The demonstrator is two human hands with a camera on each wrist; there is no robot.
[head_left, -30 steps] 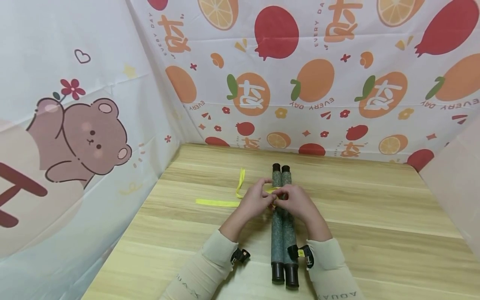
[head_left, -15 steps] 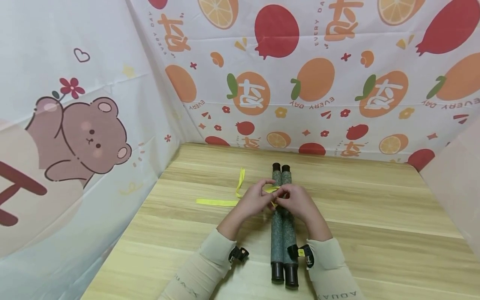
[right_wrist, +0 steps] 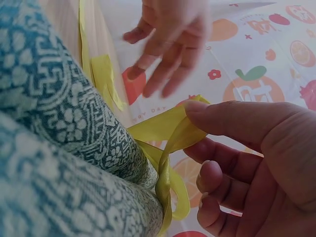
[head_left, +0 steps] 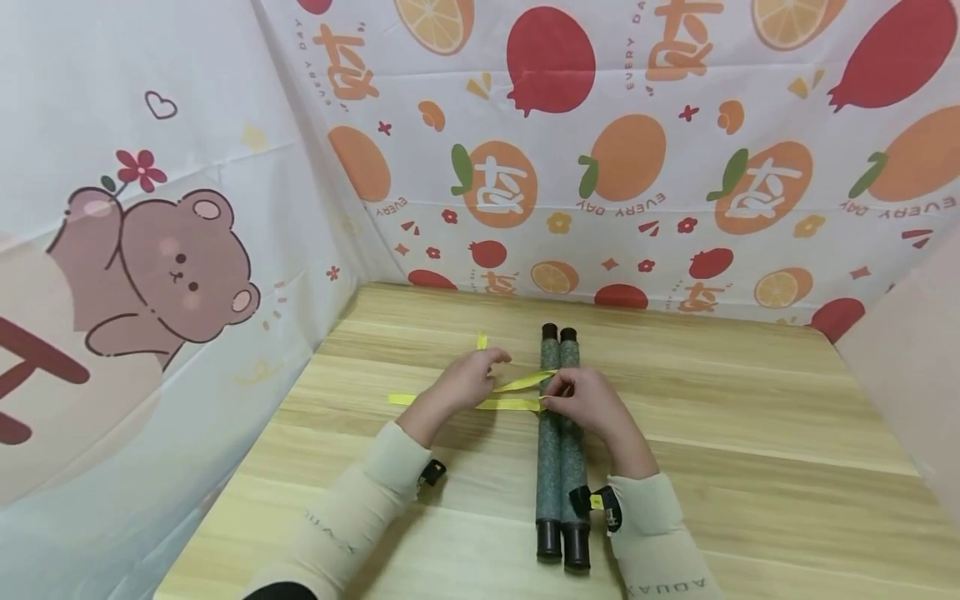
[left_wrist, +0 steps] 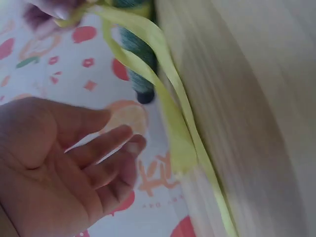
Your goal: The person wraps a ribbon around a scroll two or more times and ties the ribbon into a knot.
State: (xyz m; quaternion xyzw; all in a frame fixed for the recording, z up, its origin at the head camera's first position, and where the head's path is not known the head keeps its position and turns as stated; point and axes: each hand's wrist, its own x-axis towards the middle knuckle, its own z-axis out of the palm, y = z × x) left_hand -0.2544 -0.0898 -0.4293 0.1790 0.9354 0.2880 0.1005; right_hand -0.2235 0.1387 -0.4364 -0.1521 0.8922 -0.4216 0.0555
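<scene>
A scroll (head_left: 550, 467), rolled from both ends into two teal patterned rolls with dark end knobs, lies lengthwise on the table. Yellow ribbon (head_left: 513, 405) goes round its upper half, and its tails run out to the left. My right hand (head_left: 596, 404) pinches a folded part of the ribbon (right_wrist: 170, 132) between thumb and index finger, just over the rolls. To the left, my left hand (head_left: 463, 382) is raised above the ribbon tails with its fingers loosely bent. Nothing lies between those fingers in the left wrist view, where the ribbon (left_wrist: 173, 103) hangs past the hand.
The wooden table (head_left: 735, 467) extends on both sides of the scroll. Behind it hangs a fruit-print cloth (head_left: 660, 233), and a bear-print cloth (head_left: 187, 275) hangs at the left.
My left hand has let go near the knot and moved left, away from the scroll. Two ribbon lengths now show between the hands. The right hand keeps its pinch in place.
</scene>
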